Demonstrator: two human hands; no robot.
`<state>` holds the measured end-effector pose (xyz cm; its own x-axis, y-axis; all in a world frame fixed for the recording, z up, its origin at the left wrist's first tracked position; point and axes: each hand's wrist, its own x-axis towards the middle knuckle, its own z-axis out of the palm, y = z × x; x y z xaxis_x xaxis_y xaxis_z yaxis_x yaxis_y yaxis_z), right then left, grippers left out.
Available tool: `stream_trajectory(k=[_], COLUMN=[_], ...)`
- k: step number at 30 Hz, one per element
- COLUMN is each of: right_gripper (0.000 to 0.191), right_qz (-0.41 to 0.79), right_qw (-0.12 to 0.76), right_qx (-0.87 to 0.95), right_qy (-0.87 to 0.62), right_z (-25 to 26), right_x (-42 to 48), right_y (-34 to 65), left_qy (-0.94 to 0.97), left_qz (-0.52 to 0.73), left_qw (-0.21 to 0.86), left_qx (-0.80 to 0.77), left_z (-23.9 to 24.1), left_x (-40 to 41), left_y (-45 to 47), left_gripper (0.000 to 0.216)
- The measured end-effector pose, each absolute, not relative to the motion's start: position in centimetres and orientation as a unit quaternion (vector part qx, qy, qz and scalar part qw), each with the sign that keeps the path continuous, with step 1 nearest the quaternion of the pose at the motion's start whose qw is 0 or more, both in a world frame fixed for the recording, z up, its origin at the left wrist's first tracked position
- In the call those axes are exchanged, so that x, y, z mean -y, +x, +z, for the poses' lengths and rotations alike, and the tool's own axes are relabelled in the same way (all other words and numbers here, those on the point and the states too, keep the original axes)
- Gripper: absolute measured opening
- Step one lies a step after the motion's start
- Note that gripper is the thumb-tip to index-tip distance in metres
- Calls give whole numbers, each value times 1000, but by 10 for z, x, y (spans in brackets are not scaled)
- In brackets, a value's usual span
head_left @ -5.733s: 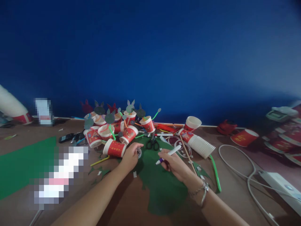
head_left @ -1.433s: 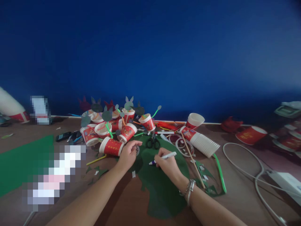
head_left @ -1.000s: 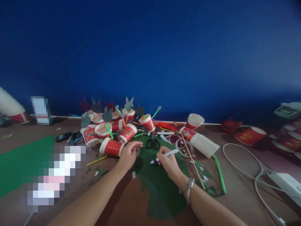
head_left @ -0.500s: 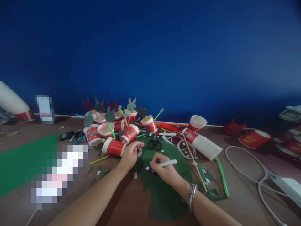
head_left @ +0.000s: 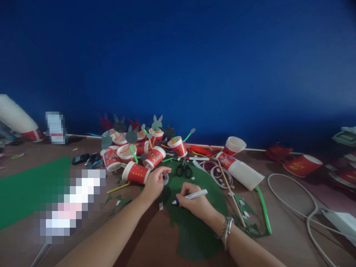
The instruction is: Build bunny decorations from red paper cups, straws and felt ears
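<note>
My right hand (head_left: pixel 193 198) is closed round a white marker (head_left: pixel 197 194). The marker's purple tip points left, low over a dark green paper sheet (head_left: pixel 198 233); I cannot tell whether it touches. My left hand (head_left: pixel 154 182) lies at the sheet's far left edge, fingers stretched to the right, with no object visible in its grasp. Just beside its fingers is a roll of tape (head_left: pixel 166 179), partly hidden. A red and white paper cup (head_left: pixel 136 172) lies on its side against the left hand. Black-handled scissors (head_left: pixel 184 170) rest on the sheet beyond both hands.
Several paper cups with straws and animal-head cutouts (head_left: pixel 131 137) crowd the back left. To the right lie a stack of cups (head_left: pixel 241 171), a wooden stick (head_left: pixel 232 194), green scraps (head_left: pixel 250 218) and a looping cable (head_left: pixel 313 207). More green paper (head_left: pixel 33 189) covers the left.
My right hand has shifted the marker slightly left and nearer to me. The left hand holds its place beside the cup; the view has moved a little.
</note>
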<state>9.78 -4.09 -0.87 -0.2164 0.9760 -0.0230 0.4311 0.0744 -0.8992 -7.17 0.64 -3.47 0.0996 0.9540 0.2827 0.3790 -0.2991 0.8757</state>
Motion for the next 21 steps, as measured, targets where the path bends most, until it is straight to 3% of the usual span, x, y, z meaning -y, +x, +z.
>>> stream_trajectory(k=[21], right_gripper=[21], right_qz=[375], right_qw=[312], right_qx=[688], right_qy=[-538], right_z=[-10], right_x=[42], right_y=[97], left_qy=[673], left_qz=[454], left_qw=[315], left_qx=[-492], left_z=[-36], left_x=[-7], left_y=[-72], left_gripper=[40])
